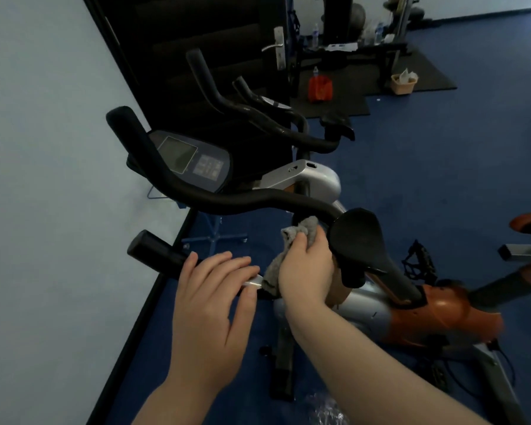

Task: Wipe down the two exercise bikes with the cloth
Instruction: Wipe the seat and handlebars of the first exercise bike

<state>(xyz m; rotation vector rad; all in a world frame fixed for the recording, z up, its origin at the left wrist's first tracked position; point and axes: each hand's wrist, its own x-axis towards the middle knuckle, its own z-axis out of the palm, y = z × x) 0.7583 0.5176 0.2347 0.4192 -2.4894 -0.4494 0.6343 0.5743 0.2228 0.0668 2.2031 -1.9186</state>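
The near exercise bike (pixel 442 308) has an orange and silver body, black handlebars, a console (pixel 193 162) and a black saddle (pixel 356 240). My left hand (pixel 215 296) grips the near handlebar (pixel 154 250) close to its silver stem. My right hand (pixel 307 268) holds a grey cloth (pixel 292 243) bunched against the handlebar stem, just left of the saddle. A second bike (pixel 307 176) with black handlebars and a silver body stands behind the first.
A pale wall (pixel 43 179) runs along the left with a black baseboard. A dark door (pixel 215 41) is behind the bikes. Black mats, a bench, a red bag (pixel 319 87) and a small basket (pixel 403 82) sit at the back. The floor is blue.
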